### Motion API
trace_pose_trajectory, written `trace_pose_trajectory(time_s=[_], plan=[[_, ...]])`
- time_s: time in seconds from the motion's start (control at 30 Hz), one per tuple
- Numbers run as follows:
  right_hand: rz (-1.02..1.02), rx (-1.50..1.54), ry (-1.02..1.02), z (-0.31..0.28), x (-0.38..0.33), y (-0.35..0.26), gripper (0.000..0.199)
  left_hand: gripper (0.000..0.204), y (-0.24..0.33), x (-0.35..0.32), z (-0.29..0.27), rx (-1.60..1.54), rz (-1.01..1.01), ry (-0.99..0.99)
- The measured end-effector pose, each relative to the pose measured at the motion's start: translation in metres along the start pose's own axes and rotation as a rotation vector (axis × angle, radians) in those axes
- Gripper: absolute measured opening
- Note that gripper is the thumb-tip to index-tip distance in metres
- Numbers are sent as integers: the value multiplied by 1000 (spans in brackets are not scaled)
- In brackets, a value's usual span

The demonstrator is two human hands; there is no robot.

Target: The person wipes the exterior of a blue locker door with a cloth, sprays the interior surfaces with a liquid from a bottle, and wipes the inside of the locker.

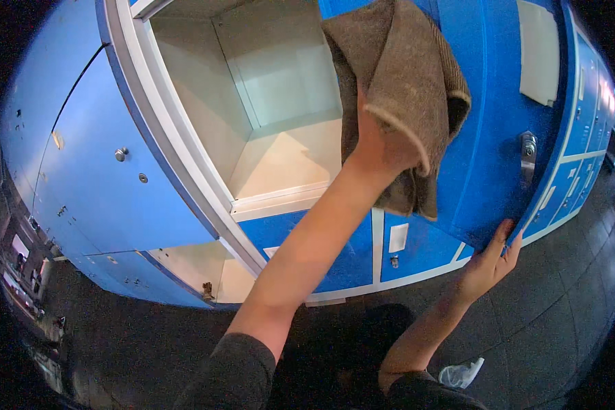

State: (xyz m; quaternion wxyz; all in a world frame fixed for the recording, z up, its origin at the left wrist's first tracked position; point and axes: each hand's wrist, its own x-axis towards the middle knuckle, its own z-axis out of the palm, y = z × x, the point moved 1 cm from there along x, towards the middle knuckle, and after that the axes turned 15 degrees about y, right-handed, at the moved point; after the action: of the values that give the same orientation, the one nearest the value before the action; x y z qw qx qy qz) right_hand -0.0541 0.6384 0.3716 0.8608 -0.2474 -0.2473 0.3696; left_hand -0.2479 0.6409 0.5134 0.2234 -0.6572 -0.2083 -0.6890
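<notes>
Brown cloth [396,61] is draped over L hand [379,145], seemingly up against inner face of open blue door [492,102], just R of open compartment [287,68]. L fingers hidden by cloth, so grip can't be told. Door's lower edge is clamped by R hand [493,261]. Prob. best: door braced at edge, cloth pressed flat w/ palm, loose folds gathered, metal latch [527,148] skirted to avoid snags. White sheet [538,51] seen on door, label holder [398,237] on locker below; no brand/txt legible.
</notes>
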Motion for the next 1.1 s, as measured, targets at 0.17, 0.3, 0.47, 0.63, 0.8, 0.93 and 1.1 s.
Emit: trace_pose_trajectory(time_s=[0.17,0.3,0.47,0.63,0.8,0.93,1.1], plan=[[14,-76,-21,-4,7,4,43,67,-14,-31,8,-209,-177,-47],[-3,-35,-36,-7,11,9,44,61,-4,-63,4,-43,-227,-51],[-40,-126,10,-9,7,6,43,55,10,-42,4,543,195,106],[-29,-55,11,-3,4,2,42,53,-7,19,2,938,551,169],[-70,-126,-11,-11,10,10,41,48,-12,19,3,934,468,-75],[-1,-15,-120,-6,11,9,35,53,37,-34,2,962,323,56],[-78,-78,-64,-2,7,-1,30,64,22,-80,-15,362,-343,-169]])
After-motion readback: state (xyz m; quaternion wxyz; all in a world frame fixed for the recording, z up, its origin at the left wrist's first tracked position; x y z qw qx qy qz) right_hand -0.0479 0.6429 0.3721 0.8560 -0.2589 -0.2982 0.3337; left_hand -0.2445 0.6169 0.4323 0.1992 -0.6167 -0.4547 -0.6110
